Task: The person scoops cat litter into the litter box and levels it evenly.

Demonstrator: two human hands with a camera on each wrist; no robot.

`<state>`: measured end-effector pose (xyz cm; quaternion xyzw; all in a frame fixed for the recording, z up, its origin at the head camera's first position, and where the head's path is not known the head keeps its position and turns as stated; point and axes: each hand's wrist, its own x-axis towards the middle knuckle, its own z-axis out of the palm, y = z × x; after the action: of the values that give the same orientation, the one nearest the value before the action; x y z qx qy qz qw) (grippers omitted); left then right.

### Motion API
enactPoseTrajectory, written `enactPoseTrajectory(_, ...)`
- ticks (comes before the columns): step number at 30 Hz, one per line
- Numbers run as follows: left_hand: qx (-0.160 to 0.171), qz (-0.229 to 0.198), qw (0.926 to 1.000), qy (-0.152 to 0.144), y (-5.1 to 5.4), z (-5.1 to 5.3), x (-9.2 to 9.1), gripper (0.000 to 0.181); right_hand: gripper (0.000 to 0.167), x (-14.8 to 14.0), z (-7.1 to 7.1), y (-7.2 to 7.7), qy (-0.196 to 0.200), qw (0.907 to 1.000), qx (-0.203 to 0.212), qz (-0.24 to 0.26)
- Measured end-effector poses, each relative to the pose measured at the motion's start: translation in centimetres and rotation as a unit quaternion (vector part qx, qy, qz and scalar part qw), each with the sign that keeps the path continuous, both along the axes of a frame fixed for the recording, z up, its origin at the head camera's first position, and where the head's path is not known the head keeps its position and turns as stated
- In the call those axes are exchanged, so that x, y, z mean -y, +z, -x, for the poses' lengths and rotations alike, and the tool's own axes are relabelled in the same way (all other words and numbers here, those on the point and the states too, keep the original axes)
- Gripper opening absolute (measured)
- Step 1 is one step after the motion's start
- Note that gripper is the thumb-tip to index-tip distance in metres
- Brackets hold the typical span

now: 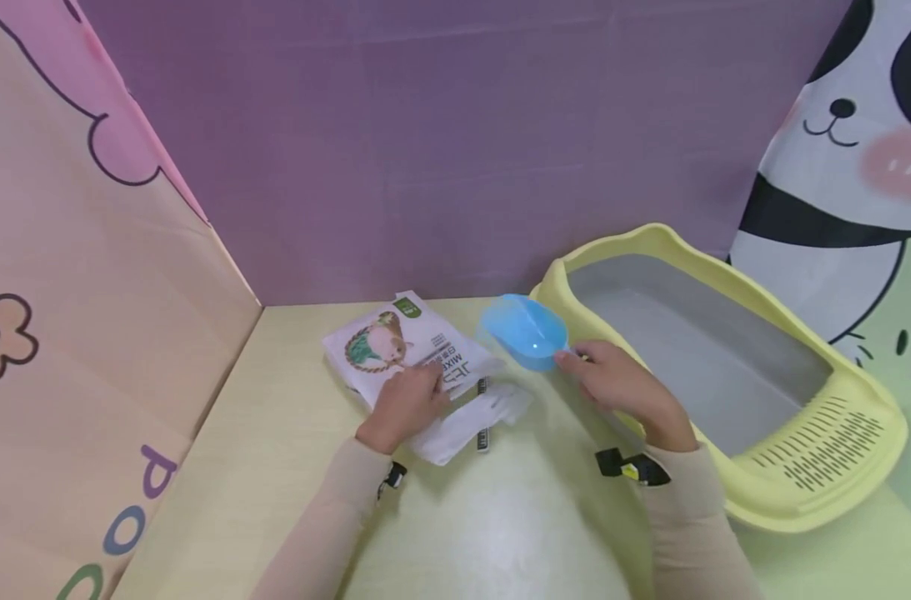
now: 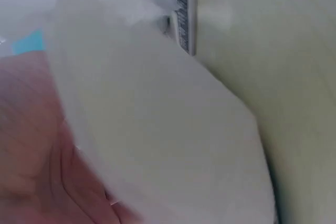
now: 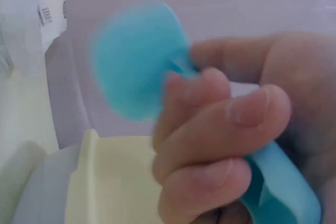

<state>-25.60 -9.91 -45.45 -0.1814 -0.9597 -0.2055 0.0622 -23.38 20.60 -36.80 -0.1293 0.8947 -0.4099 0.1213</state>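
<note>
My right hand (image 1: 623, 383) grips the handle of a blue scoop (image 1: 532, 332), its fingers curled round it in the right wrist view. The scoop's bowl (image 3: 139, 61) points left, between the bag and the litter box; it looks blurred, and what it may hold cannot be made out. My left hand (image 1: 408, 407) holds the torn-open end of a white printed bag (image 1: 372, 342) that lies on the table. A loose white flap of the bag (image 2: 157, 119) hides part of the left fingers in the left wrist view.
A yellow litter box (image 1: 800, 508) with a grey inside stands at the right. A slim strip with black and white markings (image 1: 483, 440) lies partly under the bag's flap. Behind the table (image 1: 290, 533) rises a purple backdrop (image 1: 395, 167), with printed panels at both sides.
</note>
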Motion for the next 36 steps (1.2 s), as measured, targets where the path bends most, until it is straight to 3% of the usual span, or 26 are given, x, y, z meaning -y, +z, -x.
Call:
enactPoseTrajectory(3, 0.022, 0.008, 0.9997, 0.006, -0.4, 0.0, -0.3, 0.015, 0.034, 0.4, 0.6, -0.4, -0.048, 0.9984, -0.029, 0.001)
enactPoseTrajectory(9, 0.033, 0.034, 0.9989, -0.001, -0.8, 0.0, -0.6, 0.009, 0.025, 2.4, 2.0, -2.4, -0.076, 0.9956, -0.055, -0.007)
enactPoseTrajectory(17, 0.006, 0.045, 0.9990, -0.003, -1.3, 0.2, -0.7, 0.016, 0.023, 5.5, 4.0, -7.8, -0.100, 0.9923, -0.068, -0.027)
enactPoseTrajectory(22, 0.001, 0.048, 0.9988, -0.013, -1.3, 0.2, -0.8, 0.018, 0.029, 6.5, 4.7, -10.7, -0.151, 0.9865, -0.058, 0.025)
enactPoseTrajectory(28, -0.016, 0.048, 0.9982, -0.033, -1.2, 0.1, -1.0, 0.012, 0.021, 7.1, 5.1, -12.0, -0.181, 0.9782, -0.076, 0.069)
enactPoseTrajectory(36, -0.067, 0.054, 0.9939, -0.070, -1.4, 0.0, -1.1, 0.005, 0.020, 7.8, 5.3, -12.1, -0.194, 0.9749, -0.073, 0.082)
